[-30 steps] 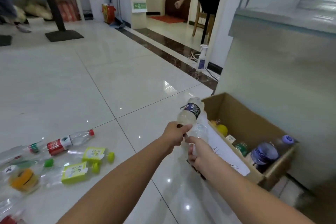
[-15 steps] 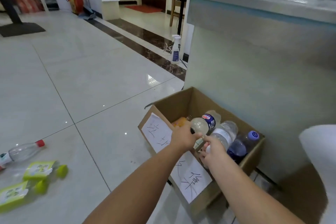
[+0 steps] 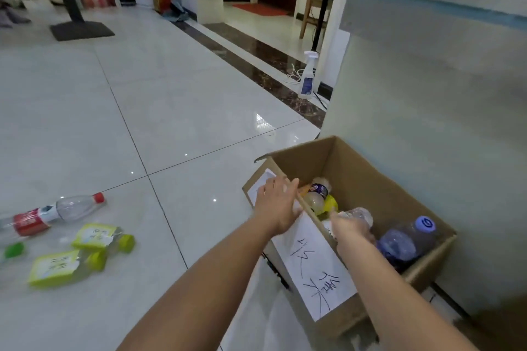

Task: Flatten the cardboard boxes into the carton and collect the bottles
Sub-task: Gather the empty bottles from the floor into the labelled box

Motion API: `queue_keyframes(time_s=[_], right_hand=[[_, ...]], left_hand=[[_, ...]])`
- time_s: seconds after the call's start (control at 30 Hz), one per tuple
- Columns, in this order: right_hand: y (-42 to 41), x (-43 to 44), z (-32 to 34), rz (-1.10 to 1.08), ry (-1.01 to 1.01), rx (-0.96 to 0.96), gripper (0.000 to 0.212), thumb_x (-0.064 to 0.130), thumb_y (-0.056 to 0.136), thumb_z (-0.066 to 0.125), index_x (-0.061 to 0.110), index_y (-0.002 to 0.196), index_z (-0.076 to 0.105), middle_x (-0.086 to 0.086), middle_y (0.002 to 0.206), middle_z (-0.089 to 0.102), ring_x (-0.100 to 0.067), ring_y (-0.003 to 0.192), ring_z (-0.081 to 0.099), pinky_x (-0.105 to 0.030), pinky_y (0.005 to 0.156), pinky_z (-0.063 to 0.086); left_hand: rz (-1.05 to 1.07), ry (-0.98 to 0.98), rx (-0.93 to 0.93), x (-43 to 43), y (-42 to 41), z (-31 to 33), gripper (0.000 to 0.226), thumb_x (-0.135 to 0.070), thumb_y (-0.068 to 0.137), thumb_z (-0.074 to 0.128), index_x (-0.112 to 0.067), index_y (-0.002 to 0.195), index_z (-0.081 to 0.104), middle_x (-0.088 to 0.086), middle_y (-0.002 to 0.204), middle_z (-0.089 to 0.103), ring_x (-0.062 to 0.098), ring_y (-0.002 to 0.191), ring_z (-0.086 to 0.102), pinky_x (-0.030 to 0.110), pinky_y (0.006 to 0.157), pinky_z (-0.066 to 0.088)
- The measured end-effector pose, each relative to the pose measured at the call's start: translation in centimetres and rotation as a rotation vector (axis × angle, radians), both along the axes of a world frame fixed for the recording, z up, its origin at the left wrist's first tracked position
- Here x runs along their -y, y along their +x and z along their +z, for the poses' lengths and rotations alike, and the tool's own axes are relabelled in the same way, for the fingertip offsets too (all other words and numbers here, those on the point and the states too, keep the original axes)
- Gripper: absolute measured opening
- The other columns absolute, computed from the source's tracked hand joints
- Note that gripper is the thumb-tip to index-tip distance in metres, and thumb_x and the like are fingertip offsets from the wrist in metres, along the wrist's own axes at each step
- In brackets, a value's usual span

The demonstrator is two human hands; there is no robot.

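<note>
Over an open carton point(image 3: 370, 168) on glossy white floor tiles point(image 3: 171, 94), against a pale wall point(image 3: 427, 122), the left hand point(image 3: 278, 208) rests with fingers spread on the near rim, probably steadying it. The right hand point(image 3: 346, 226) reaches inside, fingers curled round a clear bottle point(image 3: 362, 215), apparently to lay it among others. More bottles point(image 3: 74, 208) lie on the tiles, well apart.

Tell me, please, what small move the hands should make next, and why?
Probably open the right hand and let the clear bottle drop: it is inside the carton, above other bottles, and the open left hand rests empty on the rim.
</note>
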State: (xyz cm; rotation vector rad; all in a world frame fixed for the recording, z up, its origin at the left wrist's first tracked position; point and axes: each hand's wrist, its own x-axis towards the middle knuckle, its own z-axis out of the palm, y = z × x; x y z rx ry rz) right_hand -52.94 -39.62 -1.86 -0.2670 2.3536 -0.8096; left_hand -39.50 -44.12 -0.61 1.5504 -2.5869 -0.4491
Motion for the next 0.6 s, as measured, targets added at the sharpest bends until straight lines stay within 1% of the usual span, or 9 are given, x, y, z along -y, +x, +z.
queue_keyframes(time_s=[0.03, 0.1, 0.17, 0.2, 0.3, 0.47, 0.5, 0.53, 0.6], right_hand=[[1.6, 0.0, 1.1, 0.002, -0.004, -0.159, 0.067, 0.040, 0.085, 0.063, -0.001, 0.133, 0.042, -0.022, 0.139, 0.042, -0.036, 0.126, 0.041, -0.039, 0.101, 0.037], [5.3, 0.2, 2.8, 0.129, -0.099, -0.461, 0.051, 0.024, 0.087, 0.062, -0.002, 0.127, 0.044, -0.024, 0.136, 0.042, -0.037, 0.126, 0.039, -0.041, 0.102, 0.034], [9.6, 0.7, 3.5, 0.327, -0.209, -0.648, 0.037, 0.017, 0.087, 0.060, 0.000, 0.118, 0.049, -0.022, 0.128, 0.048, -0.037, 0.119, 0.042, -0.042, 0.099, 0.036], [12.0, 1.2, 3.3, 0.422, -0.256, -0.679, 0.034, 0.015, 0.087, 0.059, 0.000, 0.116, 0.050, -0.021, 0.125, 0.050, -0.035, 0.117, 0.043, -0.042, 0.097, 0.037], [20.5, 2.3, 2.3, 0.710, -0.329, -0.611, 0.030, 0.012, 0.085, 0.058, -0.001, 0.112, 0.053, -0.018, 0.120, 0.052, -0.033, 0.114, 0.045, -0.037, 0.093, 0.038], [38.1, 2.9, 0.8, 1.270, -0.176, -0.413, 0.039, 0.019, 0.088, 0.059, 0.000, 0.120, 0.050, -0.018, 0.126, 0.050, -0.033, 0.120, 0.045, -0.034, 0.096, 0.040], [41.2, 2.7, 0.6, 1.360, -0.151, -0.358, 0.041, 0.020, 0.087, 0.060, 0.000, 0.122, 0.050, -0.017, 0.126, 0.051, -0.032, 0.118, 0.048, -0.032, 0.093, 0.040], [44.0, 2.5, 0.4, 1.431, -0.140, -0.284, 0.042, 0.020, 0.086, 0.062, 0.001, 0.122, 0.051, -0.017, 0.125, 0.052, -0.031, 0.112, 0.050, -0.030, 0.087, 0.041], [47.7, 1.9, -0.3, 1.532, -0.120, -0.136, 0.044, 0.021, 0.085, 0.064, 0.003, 0.122, 0.052, -0.012, 0.116, 0.054, -0.026, 0.101, 0.052, -0.025, 0.074, 0.038]], left_hand=[[0.019, -0.004, 0.025, 0.3, 2.3, 0.1, 0.062, -0.039, 0.096, 0.045, -0.021, 0.150, 0.021, 0.011, 0.157, 0.014, 0.032, 0.144, 0.013, 0.043, 0.116, 0.016], [0.093, 0.000, 0.077, 0.7, 7.7, 0.0, 0.057, -0.034, 0.096, 0.045, -0.019, 0.148, 0.027, 0.012, 0.154, 0.019, 0.032, 0.140, 0.018, 0.041, 0.113, 0.019], [0.185, 0.011, 0.128, 0.6, 13.9, -0.5, 0.056, -0.030, 0.096, 0.046, -0.017, 0.147, 0.028, 0.012, 0.153, 0.019, 0.032, 0.139, 0.019, 0.041, 0.113, 0.020], [0.238, 0.020, 0.152, 0.4, 17.2, -0.8, 0.056, -0.028, 0.096, 0.046, -0.017, 0.147, 0.028, 0.013, 0.153, 0.019, 0.033, 0.139, 0.019, 0.041, 0.112, 0.020], [0.411, 0.064, 0.223, -1.4, 27.7, -1.9, 0.055, -0.022, 0.093, 0.048, -0.017, 0.145, 0.031, 0.014, 0.151, 0.021, 0.034, 0.137, 0.022, 0.041, 0.110, 0.023], [0.749, 0.219, 0.254, -7.9, 44.8, -3.8, 0.059, -0.016, 0.090, 0.049, -0.016, 0.146, 0.028, 0.017, 0.153, 0.017, 0.035, 0.141, 0.017, 0.044, 0.114, 0.019], [0.811, 0.246, 0.252, -9.6, 47.6, -4.2, 0.060, -0.015, 0.090, 0.049, -0.016, 0.146, 0.028, 0.018, 0.153, 0.017, 0.035, 0.141, 0.018, 0.045, 0.115, 0.020], [0.869, 0.272, 0.252, -11.4, 50.1, -4.6, 0.061, -0.016, 0.090, 0.050, -0.016, 0.146, 0.027, 0.018, 0.153, 0.018, 0.035, 0.141, 0.018, 0.046, 0.115, 0.020], [0.963, 0.333, 0.252, -14.3, 54.0, -5.5, 0.066, -0.030, 0.091, 0.053, -0.017, 0.148, 0.023, 0.017, 0.154, 0.015, 0.036, 0.143, 0.016, 0.046, 0.115, 0.019]])
